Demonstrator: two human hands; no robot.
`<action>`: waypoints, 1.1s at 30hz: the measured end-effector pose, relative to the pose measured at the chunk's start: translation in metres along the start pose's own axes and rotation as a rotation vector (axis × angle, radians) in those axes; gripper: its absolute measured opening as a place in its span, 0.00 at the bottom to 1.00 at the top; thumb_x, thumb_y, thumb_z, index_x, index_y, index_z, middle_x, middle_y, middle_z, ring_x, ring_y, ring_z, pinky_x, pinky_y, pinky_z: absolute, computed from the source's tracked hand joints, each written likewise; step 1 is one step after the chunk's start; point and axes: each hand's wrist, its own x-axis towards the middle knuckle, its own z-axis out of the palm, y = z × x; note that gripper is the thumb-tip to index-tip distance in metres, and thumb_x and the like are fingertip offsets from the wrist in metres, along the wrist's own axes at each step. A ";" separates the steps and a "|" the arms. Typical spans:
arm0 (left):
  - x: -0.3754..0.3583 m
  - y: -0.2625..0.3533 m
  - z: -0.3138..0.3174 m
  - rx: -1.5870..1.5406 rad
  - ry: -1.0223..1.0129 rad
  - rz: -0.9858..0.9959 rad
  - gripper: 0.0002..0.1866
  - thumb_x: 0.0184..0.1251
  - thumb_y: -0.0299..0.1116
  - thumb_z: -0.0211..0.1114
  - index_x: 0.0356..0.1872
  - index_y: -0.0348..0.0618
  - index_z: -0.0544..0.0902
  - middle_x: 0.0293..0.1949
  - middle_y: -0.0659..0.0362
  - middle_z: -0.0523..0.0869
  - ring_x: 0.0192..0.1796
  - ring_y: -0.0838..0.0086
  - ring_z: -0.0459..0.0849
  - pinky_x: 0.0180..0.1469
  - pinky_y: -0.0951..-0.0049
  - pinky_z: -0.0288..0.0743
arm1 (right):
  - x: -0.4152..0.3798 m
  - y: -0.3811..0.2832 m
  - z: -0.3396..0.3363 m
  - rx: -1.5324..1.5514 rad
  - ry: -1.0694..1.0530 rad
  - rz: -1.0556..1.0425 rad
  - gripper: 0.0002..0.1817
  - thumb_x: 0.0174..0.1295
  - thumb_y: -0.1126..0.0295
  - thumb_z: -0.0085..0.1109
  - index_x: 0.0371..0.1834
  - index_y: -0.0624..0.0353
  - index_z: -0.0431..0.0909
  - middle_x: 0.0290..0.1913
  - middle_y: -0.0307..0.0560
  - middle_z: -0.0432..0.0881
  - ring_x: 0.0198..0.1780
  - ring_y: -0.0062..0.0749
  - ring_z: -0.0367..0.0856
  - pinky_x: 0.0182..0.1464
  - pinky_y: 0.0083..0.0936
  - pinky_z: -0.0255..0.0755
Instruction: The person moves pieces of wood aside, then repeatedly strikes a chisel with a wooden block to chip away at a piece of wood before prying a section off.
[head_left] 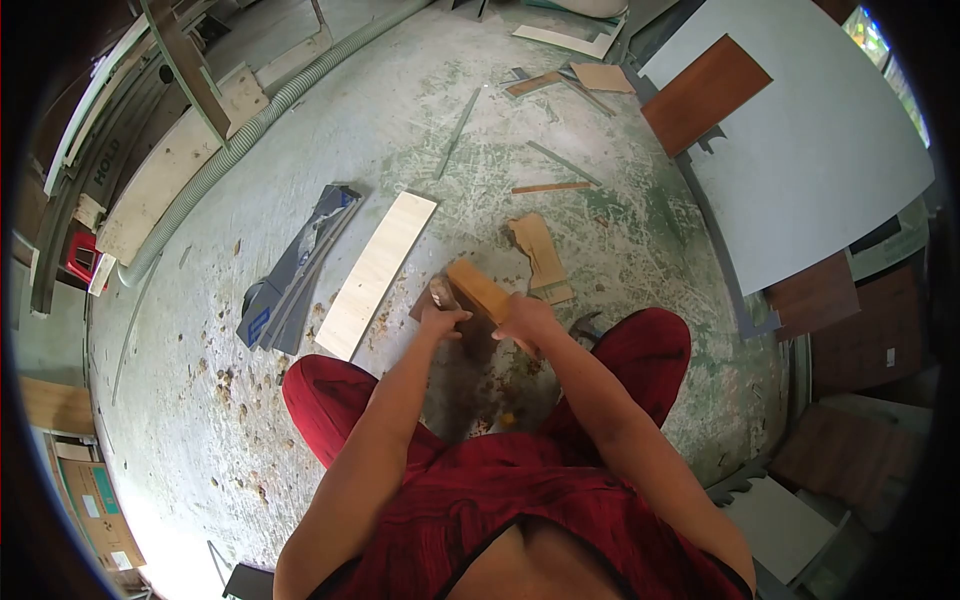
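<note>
My right hand (523, 322) is closed around the near end of a yellow-brown wooden block (476, 288), which slants up and left over the floor. Just left of it, my left hand (443, 318) is closed on a short, rounded grey-brown piece (441, 291) whose kind I cannot make out. Dark brown material shows between and below the hands, partly shaded. A claw hammer (587, 325) lies by my right knee, its handle mostly hidden. Left of my hands rests a long pale wooden board (378, 272).
Dark grey strips (300, 270) lie left of the pale board. A torn tan piece (540, 250) and thin strips (550, 188) are scattered ahead. A ribbed hose (270, 115) runs along the left. Large panels (800, 150) lean at right. Debris dots the concrete floor (220, 300).
</note>
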 end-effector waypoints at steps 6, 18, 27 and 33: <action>0.005 -0.002 0.003 -0.125 0.011 0.073 0.21 0.42 0.24 0.75 0.40 0.39 0.77 0.37 0.56 0.80 0.36 0.67 0.82 0.32 0.63 0.85 | -0.010 0.001 0.009 -0.009 0.081 -0.096 0.39 0.32 0.50 0.76 0.45 0.66 0.73 0.42 0.58 0.82 0.46 0.51 0.82 0.48 0.37 0.73; 0.017 0.024 -0.055 0.336 0.586 0.435 0.23 0.37 0.34 0.76 0.38 0.37 0.80 0.35 0.45 0.85 0.40 0.53 0.84 0.43 0.60 0.75 | -0.030 0.030 -0.022 -0.004 -0.004 0.182 0.40 0.35 0.48 0.74 0.49 0.66 0.73 0.46 0.57 0.82 0.49 0.46 0.81 0.51 0.34 0.74; 0.032 -0.006 -0.056 0.286 0.634 0.240 0.24 0.37 0.37 0.76 0.38 0.37 0.81 0.36 0.48 0.86 0.39 0.58 0.85 0.43 0.60 0.76 | -0.053 0.047 -0.047 0.021 -0.097 0.316 0.45 0.33 0.45 0.72 0.51 0.68 0.72 0.46 0.59 0.81 0.50 0.47 0.80 0.52 0.33 0.73; 0.046 -0.010 -0.058 0.185 0.681 0.307 0.25 0.36 0.38 0.77 0.38 0.35 0.82 0.34 0.48 0.86 0.37 0.59 0.85 0.41 0.62 0.77 | -0.049 0.055 -0.039 -0.065 -0.140 0.323 0.43 0.31 0.44 0.72 0.47 0.69 0.77 0.44 0.59 0.82 0.47 0.47 0.82 0.50 0.33 0.73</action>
